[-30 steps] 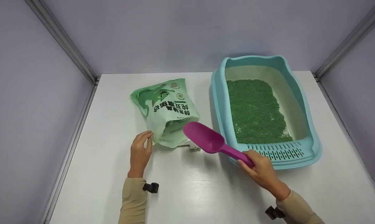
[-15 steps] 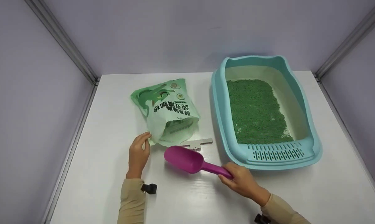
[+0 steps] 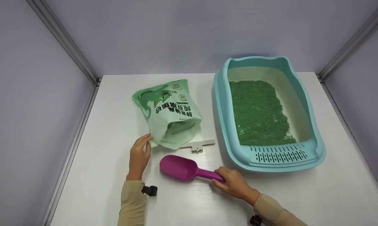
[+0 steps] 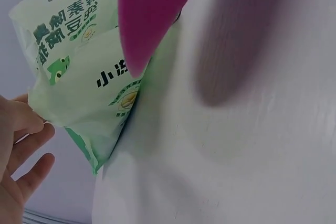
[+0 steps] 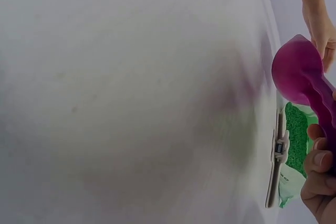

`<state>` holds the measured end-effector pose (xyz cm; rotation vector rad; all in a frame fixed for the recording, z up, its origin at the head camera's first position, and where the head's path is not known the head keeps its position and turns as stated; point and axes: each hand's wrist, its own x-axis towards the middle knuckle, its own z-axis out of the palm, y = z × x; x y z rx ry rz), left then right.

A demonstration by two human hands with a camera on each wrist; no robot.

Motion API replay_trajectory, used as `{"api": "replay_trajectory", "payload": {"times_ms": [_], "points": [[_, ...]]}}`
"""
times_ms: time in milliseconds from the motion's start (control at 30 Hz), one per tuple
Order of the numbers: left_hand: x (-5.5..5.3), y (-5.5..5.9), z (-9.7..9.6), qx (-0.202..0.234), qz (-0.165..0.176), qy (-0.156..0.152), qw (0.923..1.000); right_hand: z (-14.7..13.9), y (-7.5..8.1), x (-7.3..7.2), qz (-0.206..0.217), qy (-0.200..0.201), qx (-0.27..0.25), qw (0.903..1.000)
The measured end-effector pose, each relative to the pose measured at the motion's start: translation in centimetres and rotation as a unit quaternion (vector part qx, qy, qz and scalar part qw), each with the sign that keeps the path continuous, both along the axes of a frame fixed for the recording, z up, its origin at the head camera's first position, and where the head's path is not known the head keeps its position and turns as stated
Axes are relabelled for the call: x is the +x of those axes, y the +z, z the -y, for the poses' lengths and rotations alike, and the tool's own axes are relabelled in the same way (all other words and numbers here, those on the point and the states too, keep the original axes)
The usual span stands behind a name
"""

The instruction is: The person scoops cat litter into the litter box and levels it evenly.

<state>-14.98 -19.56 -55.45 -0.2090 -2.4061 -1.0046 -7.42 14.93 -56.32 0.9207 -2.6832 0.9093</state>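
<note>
My right hand (image 3: 234, 183) grips the handle of a magenta scoop (image 3: 178, 168), which is held above the table in front of the bag, its bowl pointing left. My left hand (image 3: 140, 157) pinches the left edge of the mouth of a green and white cat litter bag (image 3: 173, 105). This bag lies on the table with its mouth gaping toward me. Seen from the right wrist, green litter (image 5: 297, 137) shows inside the bag. The left wrist view has the fingers (image 4: 32, 124) at the bag's edge and the scoop (image 4: 149, 14) close by.
On the right of the table stands a blue litter box (image 3: 222, 106), with green litter (image 3: 258, 110) spread over much of its floor. A pale flat bar (image 3: 197, 145), shaped like a bag clip, lies partly behind the bag mouth. Walls (image 3: 189, 37) enclose the white table.
My right hand has carried the scoop left and toward me, away from the litter box front, uncovering the pale bar. My left hand stays at the bag edge, barely shifted.
</note>
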Motion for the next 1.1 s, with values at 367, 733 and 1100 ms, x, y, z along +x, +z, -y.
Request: {"api": "replay_trajectory", "payload": {"times_ms": [367,733,1100], "points": [[0.1,0.0,0.1,-0.011,0.010,-0.003,0.9999,0.2,-1.1,-0.8,-0.005,0.021,0.003,0.9998],[-0.1,0.1,0.3,-0.024,0.011,-0.009,0.9996,0.1,-2.2,-1.5,-0.036,0.039,0.015,0.9985],[-0.4,0.2,0.9,-0.051,0.014,-0.023,0.9983,0.5,-2.2,-1.6,-0.027,0.027,0.016,0.9991]]}}
